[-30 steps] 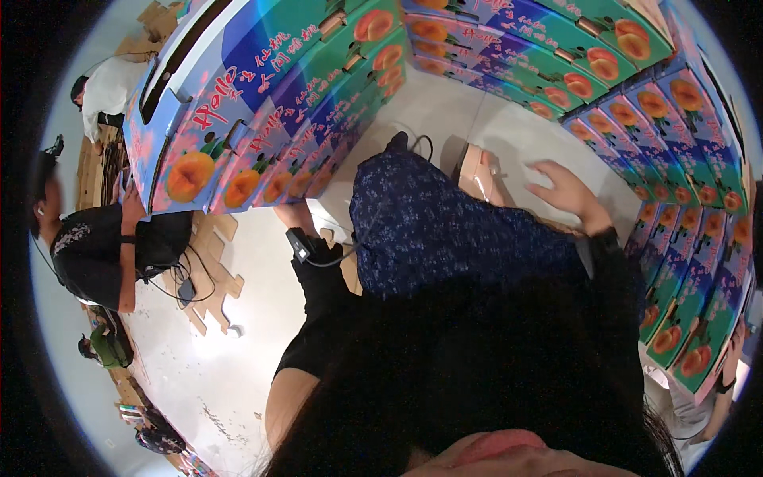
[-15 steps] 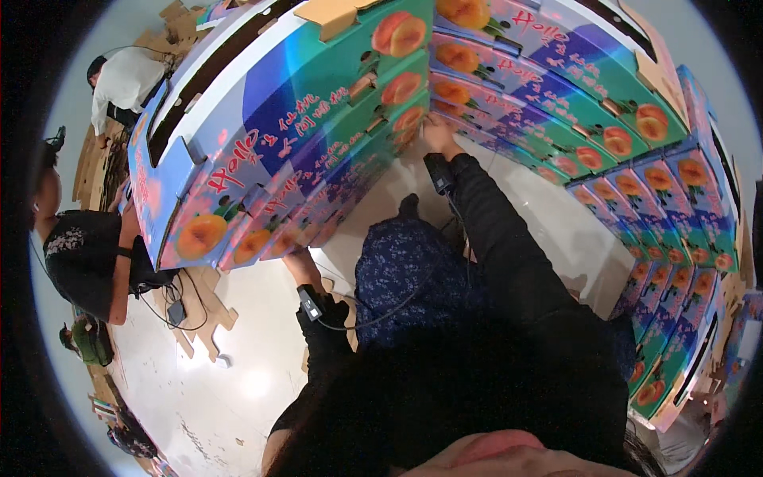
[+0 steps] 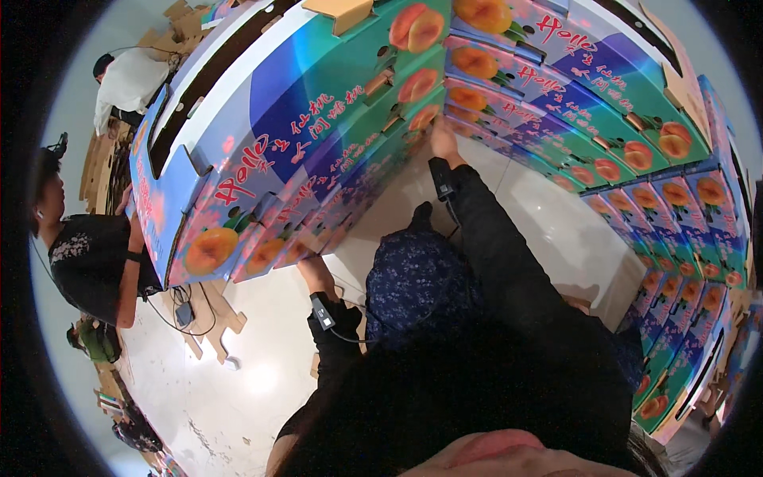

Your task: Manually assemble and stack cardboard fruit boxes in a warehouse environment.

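Directly before me stands a stack of printed fruit cartons, blue, green and pink with peach pictures, open at the top. My left hand is at the low near-left edge of this stack, its fingers curling behind the cardboard and mostly hidden. Deep in the corner, where this stack meets a second carton stack, my right hand grips the low right end of the first stack. Its fingertips are partly covered. Both wrists carry small black devices with cables.
More carton stacks rise at the right. At the left, a person in black stands beside the first stack, and a person in white bends farther back. Flat brown cardboard lies on the pale floor with a cable and a black adapter.
The whole view has shifted slightly, so cartons and hands appear a little farther right and lower. Both hands stay at the same stack's low edges. The person in black has turned slightly.
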`<state>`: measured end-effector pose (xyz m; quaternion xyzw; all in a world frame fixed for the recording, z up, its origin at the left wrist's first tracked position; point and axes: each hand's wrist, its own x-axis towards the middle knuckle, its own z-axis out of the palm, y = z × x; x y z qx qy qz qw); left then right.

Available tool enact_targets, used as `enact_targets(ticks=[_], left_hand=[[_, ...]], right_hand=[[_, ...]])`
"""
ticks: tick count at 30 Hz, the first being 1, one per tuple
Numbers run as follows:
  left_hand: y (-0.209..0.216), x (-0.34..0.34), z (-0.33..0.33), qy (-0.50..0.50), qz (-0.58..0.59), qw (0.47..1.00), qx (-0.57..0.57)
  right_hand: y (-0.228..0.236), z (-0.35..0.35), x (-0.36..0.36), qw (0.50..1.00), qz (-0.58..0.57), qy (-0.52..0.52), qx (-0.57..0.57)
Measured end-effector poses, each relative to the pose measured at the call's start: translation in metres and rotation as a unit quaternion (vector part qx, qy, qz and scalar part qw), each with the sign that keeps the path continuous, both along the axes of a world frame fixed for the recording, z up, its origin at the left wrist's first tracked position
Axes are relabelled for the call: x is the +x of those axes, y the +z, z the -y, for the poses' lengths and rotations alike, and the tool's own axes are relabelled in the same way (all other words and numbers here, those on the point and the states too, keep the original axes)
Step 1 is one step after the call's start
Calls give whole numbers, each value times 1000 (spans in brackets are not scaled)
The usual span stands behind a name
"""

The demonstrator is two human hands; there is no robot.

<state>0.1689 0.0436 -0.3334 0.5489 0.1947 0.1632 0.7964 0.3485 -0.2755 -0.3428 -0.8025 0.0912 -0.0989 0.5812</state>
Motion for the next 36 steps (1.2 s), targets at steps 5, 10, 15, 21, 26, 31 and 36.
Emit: enact_targets(ticks=[5,10,15,21,26,31,36], left_hand=[[-8,1,12,27,-41,998,30],[-10,0,14,6,16,1000,-15],[0,9,21,10,-21,1000,-1],[4,-28,-5,-156,-80,984,36],[-24,-49,9,-131,-197,969,63],[-23,-40,26,-92,-213,970,76],[59,-49,83,-212,-59,959,-178]], right_hand=[[-13,22,0,977,27,-8,-213],[9,28,-2,990,-19,55,-130],[29,52,-16,980,51,171,-83],[74,96,-121,888,-274,267,255],[137,192,-246,913,-306,242,120],[176,243,-345,925,-260,166,-223],[187,254,-414,855,-356,124,-357]])
